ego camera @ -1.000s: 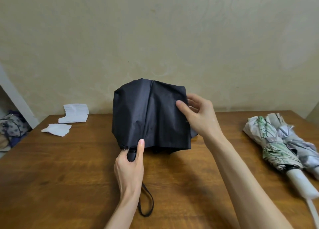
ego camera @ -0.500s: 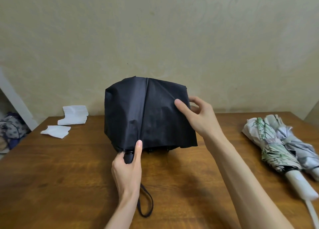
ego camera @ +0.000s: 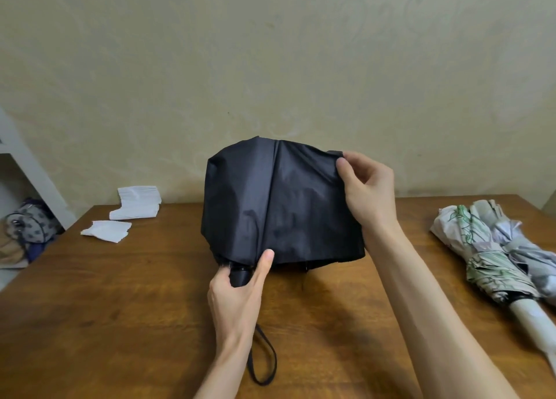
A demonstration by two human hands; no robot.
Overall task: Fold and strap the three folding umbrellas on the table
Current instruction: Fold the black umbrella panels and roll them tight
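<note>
A plain yellowish wall (ego camera: 270,67) stands behind a big brown wooden counter (ego camera: 120,308). In the middle, held up just above the wood, is the black umbrella (ego camera: 279,206). Its stick is pushed short, but its cloth hangs loose and puffy like a bell, so it is not folded flat yet. I think it is held up in the air so the cloth can hang free and be smoothed into neat flaps. On the far right side of the counter lie the other two, a flowery umbrella (ego camera: 481,248) and a pale grey umbrella (ego camera: 529,248), touching side by side. They seem put there to stay out of the way. Their cloth looks bunched, and I cannot tell if they are strapped. The right hand (ego camera: 367,188) pinches the top right edge of the black cloth between thumb and fingers, likely to pull one flap straight. The left hand (ego camera: 237,296) is wrapped around the handle (ego camera: 239,278) with its thumb pointing up against the cloth, and this keeps the umbrella steady. Far back on the left lie some white papers (ego camera: 138,203), well apart from the work. A thin black loop (ego camera: 264,359) hangs from the handle down onto the counter. Just beside the right thumb peeks a tiny dark tab (ego camera: 335,153), maybe the closing strap, which will be needed once the flaps are wrapped round.
</note>
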